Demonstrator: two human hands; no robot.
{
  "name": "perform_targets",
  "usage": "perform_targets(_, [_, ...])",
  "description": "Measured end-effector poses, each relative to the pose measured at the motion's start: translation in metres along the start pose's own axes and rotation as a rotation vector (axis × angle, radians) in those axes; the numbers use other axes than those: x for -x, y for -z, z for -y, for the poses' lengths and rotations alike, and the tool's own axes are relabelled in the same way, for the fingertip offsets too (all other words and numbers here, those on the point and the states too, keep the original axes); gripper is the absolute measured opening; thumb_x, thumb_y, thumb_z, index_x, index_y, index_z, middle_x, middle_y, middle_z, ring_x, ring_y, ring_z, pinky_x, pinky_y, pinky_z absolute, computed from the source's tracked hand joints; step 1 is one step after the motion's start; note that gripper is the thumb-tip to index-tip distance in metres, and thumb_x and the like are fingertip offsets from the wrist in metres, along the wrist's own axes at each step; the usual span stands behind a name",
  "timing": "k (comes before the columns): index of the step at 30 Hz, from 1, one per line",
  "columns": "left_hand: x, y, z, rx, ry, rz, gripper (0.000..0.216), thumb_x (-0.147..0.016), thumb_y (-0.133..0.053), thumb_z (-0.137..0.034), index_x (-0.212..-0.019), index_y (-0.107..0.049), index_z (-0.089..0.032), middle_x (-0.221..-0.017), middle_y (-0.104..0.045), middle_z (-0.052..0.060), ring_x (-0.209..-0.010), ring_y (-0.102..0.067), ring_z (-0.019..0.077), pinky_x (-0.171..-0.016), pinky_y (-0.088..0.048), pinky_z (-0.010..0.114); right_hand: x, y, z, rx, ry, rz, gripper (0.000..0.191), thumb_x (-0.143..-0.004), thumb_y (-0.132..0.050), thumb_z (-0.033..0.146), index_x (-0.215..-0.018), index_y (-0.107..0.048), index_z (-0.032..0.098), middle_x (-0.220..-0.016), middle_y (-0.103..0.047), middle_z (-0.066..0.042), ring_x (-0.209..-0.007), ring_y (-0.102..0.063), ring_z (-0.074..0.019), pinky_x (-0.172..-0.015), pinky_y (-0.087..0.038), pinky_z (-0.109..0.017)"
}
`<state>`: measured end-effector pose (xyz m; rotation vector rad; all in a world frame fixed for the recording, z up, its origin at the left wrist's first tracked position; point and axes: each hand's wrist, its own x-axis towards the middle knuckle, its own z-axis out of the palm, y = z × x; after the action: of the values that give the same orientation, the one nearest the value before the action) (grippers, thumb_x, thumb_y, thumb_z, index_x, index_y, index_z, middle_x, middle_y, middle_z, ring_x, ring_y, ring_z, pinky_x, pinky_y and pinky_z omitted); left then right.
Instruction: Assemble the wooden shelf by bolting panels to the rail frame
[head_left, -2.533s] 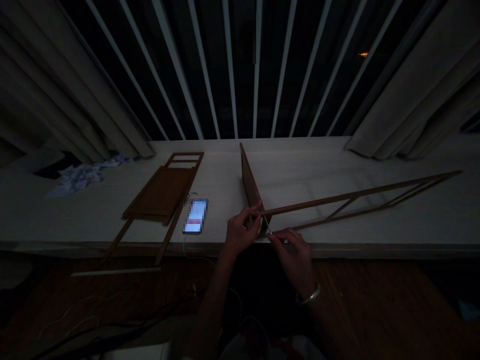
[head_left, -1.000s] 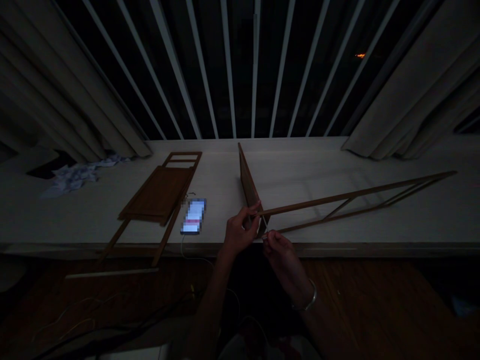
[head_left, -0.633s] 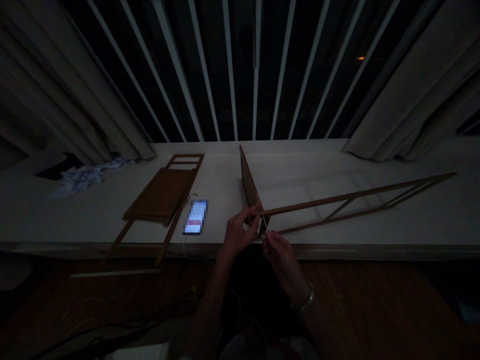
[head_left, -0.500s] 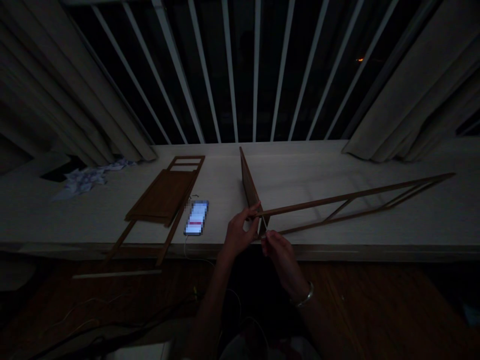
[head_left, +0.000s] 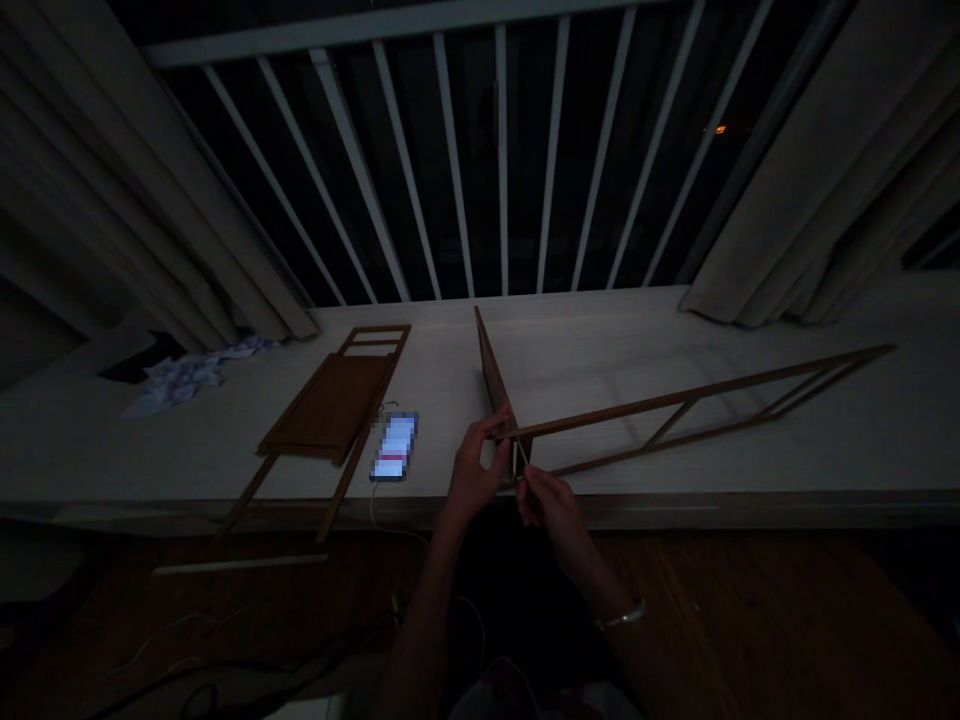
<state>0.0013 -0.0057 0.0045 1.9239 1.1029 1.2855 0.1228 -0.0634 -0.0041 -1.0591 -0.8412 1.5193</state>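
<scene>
A brown wooden panel [head_left: 490, 375] stands on edge on the pale ledge [head_left: 600, 345]. A long wooden frame [head_left: 697, 410] runs from its near corner out to the right. My left hand [head_left: 474, 470] is closed on that corner where panel and frame meet. My right hand [head_left: 541, 500] sits just right of it, fingers pinched on a thin pale metal tool [head_left: 517, 458] whose tip points at the joint. A bracelet [head_left: 621, 617] is on my right wrist. The light is very dim.
A second wooden frame with a panel [head_left: 326, 405] lies flat at the left, overhanging the ledge's front edge. A lit phone [head_left: 394, 446] with a cable lies beside it. Crumpled paper [head_left: 184, 368] is at far left. Curtains [head_left: 817, 170] and white window bars [head_left: 457, 180] stand behind.
My right hand has drawn in left toward the corner and the thin tool now stands more upright. The view has tipped slightly, showing the top rail of the bars. My left hand keeps its grip.
</scene>
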Motion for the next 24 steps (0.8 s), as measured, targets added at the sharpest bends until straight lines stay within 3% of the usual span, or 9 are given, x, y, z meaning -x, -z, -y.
perform_targets(9, [-0.006,-0.005,0.007,-0.17,-0.159,-0.036,0.029,-0.084,-0.048,-0.02,-0.113,-0.053,-0.021,-0.128,-0.051,0.008,-0.118,-0.046,0.0171,-0.1,-0.04,0.04,-0.002,0.002,0.001,0.072,-0.009,-0.001,0.046,-0.074,-0.054,0.06,-0.054,-0.052,0.018,-0.044,-0.043,0.005,-0.039,-0.033,-0.006,-0.039,-0.021,-0.021])
perform_targets(18, [-0.008,-0.007,0.017,-0.125,-0.215,-0.018,0.029,-0.085,-0.046,-0.02,-0.114,-0.053,-0.02,-0.127,-0.052,0.009,-0.119,-0.046,0.0182,-0.1,-0.039,0.042,-0.003,-0.005,0.007,0.055,-0.021,-0.03,0.055,-0.067,-0.054,0.069,-0.048,-0.047,0.018,-0.041,-0.036,0.005,-0.04,-0.029,-0.0062,-0.04,-0.017,-0.023])
perform_targets(24, [-0.008,-0.006,0.022,-0.093,-0.219,0.018,0.029,-0.086,-0.043,-0.02,-0.114,-0.053,-0.021,-0.125,-0.053,0.009,-0.118,-0.047,0.018,-0.098,-0.041,0.042,-0.002,-0.002,0.006,0.12,0.017,0.035,0.051,-0.073,-0.051,0.064,-0.052,-0.045,0.018,-0.044,-0.035,0.006,-0.041,-0.028,-0.0066,-0.042,-0.018,-0.023])
